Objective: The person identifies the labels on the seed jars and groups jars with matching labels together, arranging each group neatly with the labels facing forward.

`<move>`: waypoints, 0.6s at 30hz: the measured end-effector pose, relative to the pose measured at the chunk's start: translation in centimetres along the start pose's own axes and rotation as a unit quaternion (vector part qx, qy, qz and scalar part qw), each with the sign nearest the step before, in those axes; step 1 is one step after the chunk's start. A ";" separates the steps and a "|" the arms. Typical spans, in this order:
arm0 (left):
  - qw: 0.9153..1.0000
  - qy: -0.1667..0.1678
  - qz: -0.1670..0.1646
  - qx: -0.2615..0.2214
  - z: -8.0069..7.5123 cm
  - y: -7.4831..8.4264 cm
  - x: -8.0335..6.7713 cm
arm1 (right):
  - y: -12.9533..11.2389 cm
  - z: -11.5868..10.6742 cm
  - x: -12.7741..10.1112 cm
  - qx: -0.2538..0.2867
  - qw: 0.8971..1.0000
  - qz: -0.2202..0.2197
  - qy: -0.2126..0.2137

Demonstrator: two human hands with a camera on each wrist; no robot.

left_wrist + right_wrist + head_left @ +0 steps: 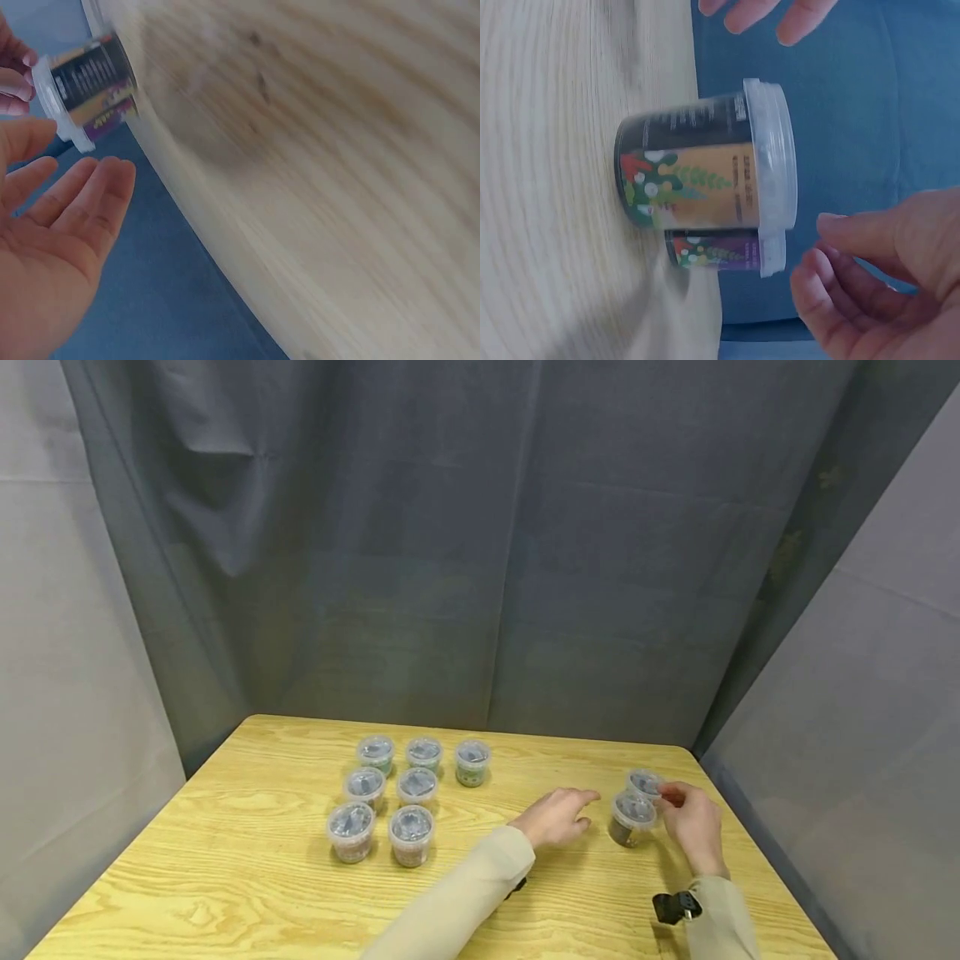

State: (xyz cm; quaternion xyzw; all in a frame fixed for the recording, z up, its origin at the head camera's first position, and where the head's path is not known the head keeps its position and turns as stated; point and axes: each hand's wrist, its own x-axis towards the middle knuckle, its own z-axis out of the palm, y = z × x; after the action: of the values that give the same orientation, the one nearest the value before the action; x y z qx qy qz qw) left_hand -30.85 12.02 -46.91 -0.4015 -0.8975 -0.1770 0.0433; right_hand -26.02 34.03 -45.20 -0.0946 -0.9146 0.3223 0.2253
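Two small clear-lidded tubs stand near the table's right edge: a near tub (632,819) with an orange and black label (705,187) and a far tub (645,783) with a purple label (720,251) just behind it. My left hand (558,817) lies open on the table left of the near tub, its fingers straight and a short way from it (60,225). My right hand (690,818) is on the tubs' right side. Its fingers are loosely curled by the lids (885,285), and a narrow gap shows between them and the tubs.
Several more lidded tubs (390,797) stand grouped in rows on the left half of the wooden table (247,877). Grey curtains enclose the table at the back and sides. The table's right edge (757,860) runs close behind my right hand.
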 end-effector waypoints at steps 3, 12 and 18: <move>1.000 -0.005 0.008 -0.007 0.3 0.9 0.1 | 0.7 -0.2 0.1 0.010 1.000 0.018 -0.018; 0.999 -0.023 0.004 -0.030 1.5 2.5 0.1 | 1.7 0.1 -0.2 0.077 0.995 0.043 -0.052; 0.999 -0.030 -0.002 -0.043 1.9 2.8 0.0 | 2.0 0.3 -0.4 0.113 0.987 0.082 -0.080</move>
State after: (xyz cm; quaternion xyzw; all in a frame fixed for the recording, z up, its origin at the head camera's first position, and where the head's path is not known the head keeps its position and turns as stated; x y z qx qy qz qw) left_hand -28.67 14.45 -47.89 -0.4063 -0.8908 -0.2035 -0.0017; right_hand -25.70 35.29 -46.79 -0.1170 -0.8763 0.4480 0.1331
